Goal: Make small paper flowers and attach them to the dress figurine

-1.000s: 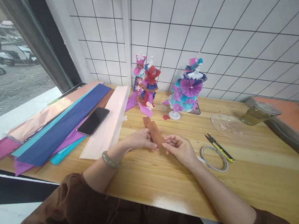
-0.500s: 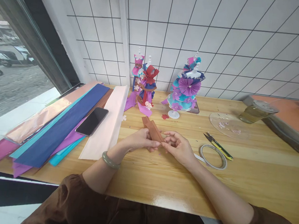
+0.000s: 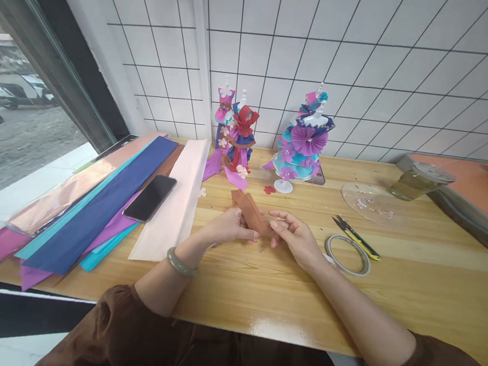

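Observation:
A folded strip of brown crepe paper (image 3: 251, 211) is held between my two hands, a little above the wooden table. My left hand (image 3: 230, 227), with a green bangle on its wrist, is closed on the paper's lower left side, thumb on top. At the strip's right end, my right hand (image 3: 294, 237) pinches the paper between thumb and fingers. Just right of my right hand lies a roll of white tape (image 3: 346, 272). Beyond the paper, a small red paper flower (image 3: 270, 190) rests on the table.
Dress-form stands with paper dresses (image 3: 242, 134) (image 3: 303, 143) stand by the wall. Crepe paper strips (image 3: 108, 199) and a phone (image 3: 150, 198) lie left. Yellow thread snips (image 3: 353, 234), a clear plate of beads (image 3: 367, 198) and a drink cup (image 3: 419, 181) are on the right.
My right thumb and fingers have shifted slightly up and to the right along the end of the brown paper. My left hand has barely moved.

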The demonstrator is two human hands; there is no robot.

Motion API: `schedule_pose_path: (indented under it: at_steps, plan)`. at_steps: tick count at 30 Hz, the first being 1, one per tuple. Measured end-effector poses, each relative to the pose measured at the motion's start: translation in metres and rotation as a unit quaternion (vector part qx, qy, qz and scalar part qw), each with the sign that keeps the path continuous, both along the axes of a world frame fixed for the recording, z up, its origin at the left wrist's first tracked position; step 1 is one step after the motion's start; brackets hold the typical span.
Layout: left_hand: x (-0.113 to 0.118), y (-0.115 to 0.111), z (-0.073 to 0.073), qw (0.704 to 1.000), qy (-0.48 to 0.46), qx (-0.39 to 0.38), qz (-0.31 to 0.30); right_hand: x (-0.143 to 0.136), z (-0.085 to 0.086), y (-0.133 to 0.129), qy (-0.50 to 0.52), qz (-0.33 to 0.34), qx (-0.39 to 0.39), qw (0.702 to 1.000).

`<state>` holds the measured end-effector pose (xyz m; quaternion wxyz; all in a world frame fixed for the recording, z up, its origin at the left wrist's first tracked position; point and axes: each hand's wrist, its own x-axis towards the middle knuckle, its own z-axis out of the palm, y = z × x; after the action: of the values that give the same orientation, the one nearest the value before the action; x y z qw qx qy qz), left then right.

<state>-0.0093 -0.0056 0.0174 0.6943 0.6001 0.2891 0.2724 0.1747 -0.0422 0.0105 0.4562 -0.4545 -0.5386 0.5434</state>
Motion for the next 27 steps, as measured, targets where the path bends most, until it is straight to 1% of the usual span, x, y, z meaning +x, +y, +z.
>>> schedule_pose_path:
  at_steps: [5,8,15,19,24,27]
  plan:
    - [0.0010,0.0002,0.0007,1.000,-0.009,0.007,-0.007,-0.0027,0.0016,-0.0018,-0.007,0.051,0.007,0.999]
    - [0.0015,-0.0001,0.0017,1.000,-0.009,0.016,-0.018,-0.0051,0.0011,-0.0032,-0.014,0.055,0.016,0.998]
    - [0.0020,0.0011,-0.0004,0.999,-0.037,-0.017,0.013,-0.0014,0.0007,-0.0020,-0.016,0.012,0.020,1.000]
    - [0.0011,0.0035,-0.0026,0.998,-0.051,-0.015,0.024,0.0011,-0.0008,-0.0002,-0.015,-0.017,0.033,0.999]
    - [0.0004,0.0049,-0.0026,0.995,-0.071,-0.032,0.067,0.0022,-0.0008,0.0015,-0.012,-0.069,0.061,0.996]
    - [0.0026,0.0040,-0.0009,0.992,-0.084,-0.043,0.081,0.0016,-0.0002,0.0014,-0.009,-0.087,0.069,0.994]
